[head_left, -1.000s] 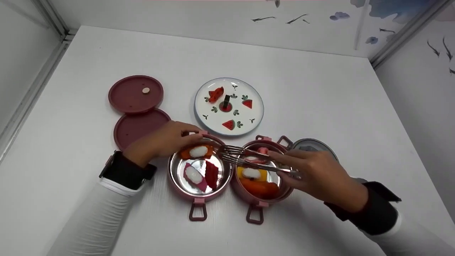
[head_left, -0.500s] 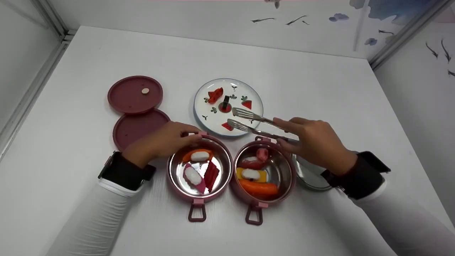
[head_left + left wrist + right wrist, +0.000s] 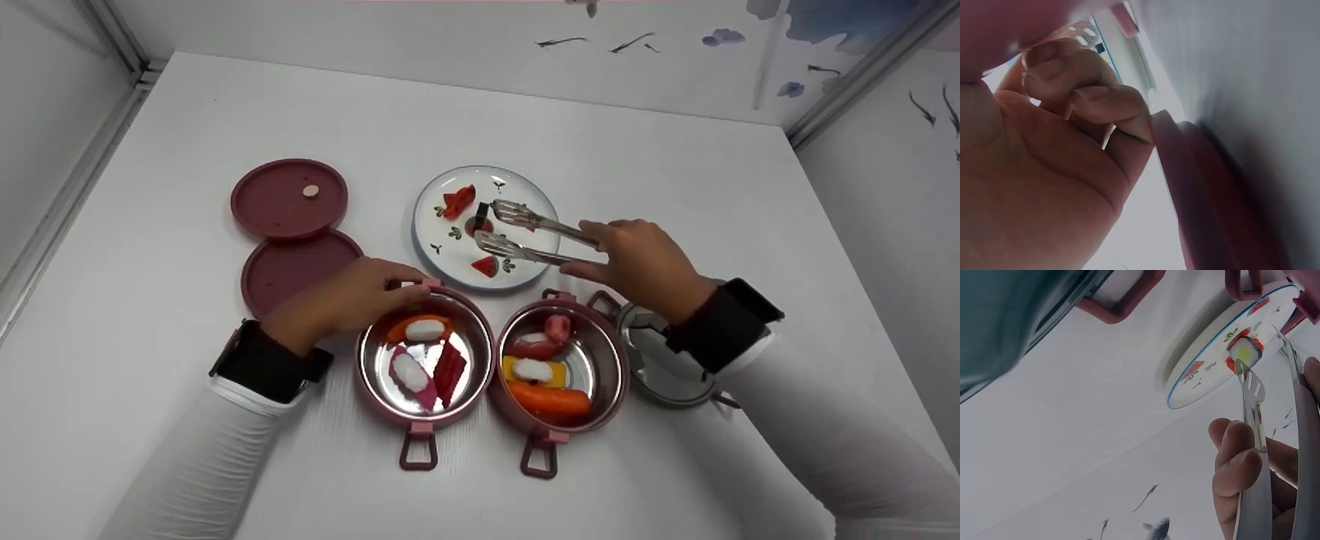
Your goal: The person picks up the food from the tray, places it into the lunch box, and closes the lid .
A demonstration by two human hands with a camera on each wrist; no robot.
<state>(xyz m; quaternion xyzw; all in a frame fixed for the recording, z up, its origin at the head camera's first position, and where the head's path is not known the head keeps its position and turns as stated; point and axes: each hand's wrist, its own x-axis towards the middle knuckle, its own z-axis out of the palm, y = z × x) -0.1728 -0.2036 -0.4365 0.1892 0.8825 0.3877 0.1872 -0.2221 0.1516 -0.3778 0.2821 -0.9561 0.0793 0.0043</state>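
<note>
Tongs (image 3: 559, 228) reach in over the plate (image 3: 517, 187) in the head view, their two heads apart beside the dark-sided roll (image 3: 481, 214) near its middle; whether they touch it, I cannot tell. The right hand (image 3: 637, 255) is clamped round the tongs' arms. Red pieces (image 3: 459, 201) lie left of the roll on the plate. The left hand (image 3: 367, 296) grips the far rim of the left pot (image 3: 472, 322), which holds an orange white-topped piece (image 3: 421, 328), a pink white-topped piece (image 3: 411, 371) and a dark-red block (image 3: 448, 373). Just beside it, the right pot (image 3: 607, 360) contains a yellow white-topped piece (image 3: 534, 371), an orange piece (image 3: 551, 399) and reddish ones. Two plum lids (image 3: 262, 199) lie left of the plate, one bearing a pale disc (image 3: 310, 191); a glass lid (image 3: 664, 367) sits right of the pots.

The left wrist view shows the left hand's fingers curled close together below the pot's pink wall, the plate's edge beyond.

In the right wrist view, fingers wrap the tongs, whose arms stand apart; the roll shows a pale end with a green centre.
</note>
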